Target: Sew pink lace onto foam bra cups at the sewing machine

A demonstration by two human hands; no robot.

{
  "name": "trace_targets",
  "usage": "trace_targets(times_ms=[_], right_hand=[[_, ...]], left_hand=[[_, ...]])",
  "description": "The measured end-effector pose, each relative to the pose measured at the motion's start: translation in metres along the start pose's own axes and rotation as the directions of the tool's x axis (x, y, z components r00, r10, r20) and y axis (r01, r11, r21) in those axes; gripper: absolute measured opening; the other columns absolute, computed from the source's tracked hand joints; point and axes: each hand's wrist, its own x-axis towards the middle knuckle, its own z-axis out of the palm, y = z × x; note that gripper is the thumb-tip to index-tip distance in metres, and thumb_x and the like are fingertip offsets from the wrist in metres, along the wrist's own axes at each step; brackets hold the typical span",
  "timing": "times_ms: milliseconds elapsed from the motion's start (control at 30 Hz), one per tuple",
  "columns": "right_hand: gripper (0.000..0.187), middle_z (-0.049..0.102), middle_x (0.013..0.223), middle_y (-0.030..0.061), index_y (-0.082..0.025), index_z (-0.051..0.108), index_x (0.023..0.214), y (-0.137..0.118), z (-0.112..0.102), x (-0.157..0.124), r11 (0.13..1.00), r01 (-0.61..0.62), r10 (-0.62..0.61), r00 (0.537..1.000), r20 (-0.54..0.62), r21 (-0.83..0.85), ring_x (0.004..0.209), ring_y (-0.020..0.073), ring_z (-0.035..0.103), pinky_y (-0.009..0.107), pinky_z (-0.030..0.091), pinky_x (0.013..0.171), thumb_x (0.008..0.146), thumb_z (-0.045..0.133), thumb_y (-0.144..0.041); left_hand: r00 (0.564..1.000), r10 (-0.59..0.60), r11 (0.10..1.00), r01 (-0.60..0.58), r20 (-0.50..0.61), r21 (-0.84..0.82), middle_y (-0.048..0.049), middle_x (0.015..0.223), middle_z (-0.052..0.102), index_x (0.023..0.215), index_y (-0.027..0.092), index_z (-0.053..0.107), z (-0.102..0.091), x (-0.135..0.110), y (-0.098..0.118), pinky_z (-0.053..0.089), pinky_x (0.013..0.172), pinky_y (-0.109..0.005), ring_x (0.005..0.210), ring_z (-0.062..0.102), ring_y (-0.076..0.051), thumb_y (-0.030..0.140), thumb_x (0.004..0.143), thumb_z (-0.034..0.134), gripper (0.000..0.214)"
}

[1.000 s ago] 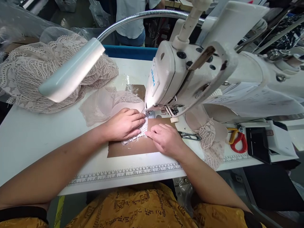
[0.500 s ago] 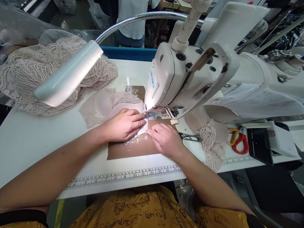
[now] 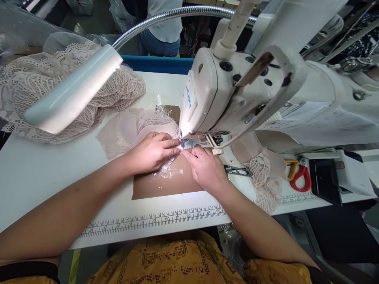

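I watch the left hand [image 3: 151, 152] lie flat, fingers [image 3: 169, 142] stretched out, pressing the lace piece [image 3: 166, 163] just before the sewing machine [image 3: 213, 90] needle. The right hand [image 3: 205, 167] curls its fingers [image 3: 191, 154] onto the lace edge; pinching or only pressing, I cannot tell. Beneath is a brown sheet [image 3: 166, 187] on the white bench [image 3: 35, 173]. A lace heap [image 3: 29, 83] lies left of the machine, and a person [image 3: 166, 27] stands behind it.

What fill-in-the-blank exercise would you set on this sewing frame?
1. The white piece under the left hand and right hand is made of ____.
2. It lies on a sheet coloured ____.
3. The sewing machine carries lettering in ____.
4. The lamp hangs on the person's ____ side.
Missing words: lace; brown; blue; left.
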Motion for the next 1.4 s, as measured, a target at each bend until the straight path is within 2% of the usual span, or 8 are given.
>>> trace_targets(times_ms=[367, 633, 767, 933, 1000, 1133, 1267, 1400], right_hand=[[0.044, 0.063, 0.088, 0.0048, -0.025, 0.065, 0.124, 0.006, 0.004, -0.001, 0.998, 0.002, 0.0, 0.999, -0.037, 0.055, 0.078, 0.0201, 0.052, 0.032, 0.03, 0.062, 0.086, 0.048, -0.01], [0.042, 0.065, 0.091, 0.0055, -0.024, 0.065, 0.124, 0.007, 0.003, -0.002, 0.997, 0.019, -0.014, 0.997, -0.072, 0.073, 0.082, 0.0201, 0.054, 0.031, 0.033, 0.066, 0.088, 0.046, -0.011], [0.039, 0.068, 0.095, 0.0056, -0.022, 0.066, 0.123, 0.009, 0.003, -0.003, 0.991, 0.032, -0.018, 0.994, -0.106, 0.131, 0.081, 0.0198, 0.056, 0.031, 0.036, 0.068, 0.091, 0.044, -0.015], [0.037, 0.07, 0.096, 0.005, -0.021, 0.068, 0.12, 0.011, 0.005, -0.006, 0.984, 0.051, -0.029, 0.991, -0.128, 0.171, 0.08, 0.0194, 0.059, 0.031, 0.039, 0.069, 0.092, 0.044, -0.016], [0.037, 0.069, 0.094, 0.0045, -0.022, 0.068, 0.119, 0.011, 0.006, -0.007, 0.983, 0.054, -0.033, 0.992, -0.122, 0.176, 0.08, 0.0194, 0.059, 0.031, 0.039, 0.069, 0.091, 0.045, -0.015], [0.036, 0.069, 0.092, 0.0045, -0.023, 0.069, 0.117, 0.011, 0.006, -0.007, 0.983, 0.067, -0.048, 0.992, -0.113, 0.169, 0.081, 0.0197, 0.06, 0.031, 0.039, 0.069, 0.088, 0.047, -0.014], [0.032, 0.07, 0.093, 0.0048, -0.023, 0.07, 0.114, 0.01, 0.005, -0.007, 0.985, 0.065, -0.048, 0.993, -0.107, 0.159, 0.08, 0.0193, 0.061, 0.031, 0.039, 0.069, 0.092, 0.047, -0.018], [0.031, 0.07, 0.094, 0.005, -0.022, 0.07, 0.112, 0.008, 0.003, -0.007, 0.986, 0.051, -0.04, 0.997, -0.07, 0.157, 0.08, 0.0196, 0.061, 0.031, 0.038, 0.07, 0.092, 0.047, -0.019]], left_hand=[[0.996, -0.089, 0.993, 0.089, -0.006, 0.071, -0.0112, 0.132, 0.061, 0.127, 0.018, 0.06, 0.001, 0.003, -0.002, 0.042, 0.086, -0.042, 0.11, 0.055, -0.03, 0.025, 0.097, 0.042, 0.036], [0.987, -0.149, 0.977, 0.136, 0.065, 0.163, -0.0131, 0.137, 0.056, 0.134, 0.016, 0.055, -0.005, 0.004, 0.005, 0.04, 0.09, -0.045, 0.124, 0.047, -0.034, 0.031, 0.099, 0.038, 0.041], [0.948, -0.266, 0.948, 0.224, 0.173, 0.226, -0.0149, 0.132, 0.058, 0.133, 0.015, 0.055, -0.023, 0.002, 0.018, 0.045, 0.075, -0.04, 0.109, 0.055, -0.033, 0.041, 0.097, 0.044, 0.046], [0.925, -0.265, 0.959, 0.223, 0.272, 0.176, -0.0115, 0.108, 0.067, 0.108, 0.015, 0.067, -0.042, -0.002, 0.036, 0.047, 0.068, -0.034, 0.087, 0.061, -0.025, 0.038, 0.097, 0.046, 0.034], [0.942, -0.254, 0.963, 0.227, 0.217, 0.143, -0.0113, 0.105, 0.068, 0.106, 0.015, 0.068, -0.039, -0.001, 0.039, 0.047, 0.068, -0.034, 0.085, 0.061, -0.024, 0.035, 0.098, 0.043, 0.033], [0.98, -0.181, 0.982, 0.175, 0.086, 0.07, -0.0128, 0.123, 0.064, 0.117, 0.011, 0.065, -0.022, 0.003, 0.039, 0.05, 0.083, -0.037, 0.099, 0.059, -0.025, 0.033, 0.1, 0.039, 0.037], [0.981, -0.165, 0.984, 0.158, 0.101, 0.079, -0.0106, 0.134, 0.059, 0.126, 0.012, 0.061, -0.009, 0.003, 0.037, 0.049, 0.088, -0.041, 0.104, 0.054, -0.027, 0.031, 0.099, 0.043, 0.038], [0.981, -0.161, 0.986, 0.154, 0.111, 0.069, -0.0115, 0.136, 0.057, 0.129, 0.012, 0.059, -0.008, 0.003, 0.035, 0.048, 0.09, -0.041, 0.105, 0.053, -0.028, 0.033, 0.099, 0.043, 0.04]])
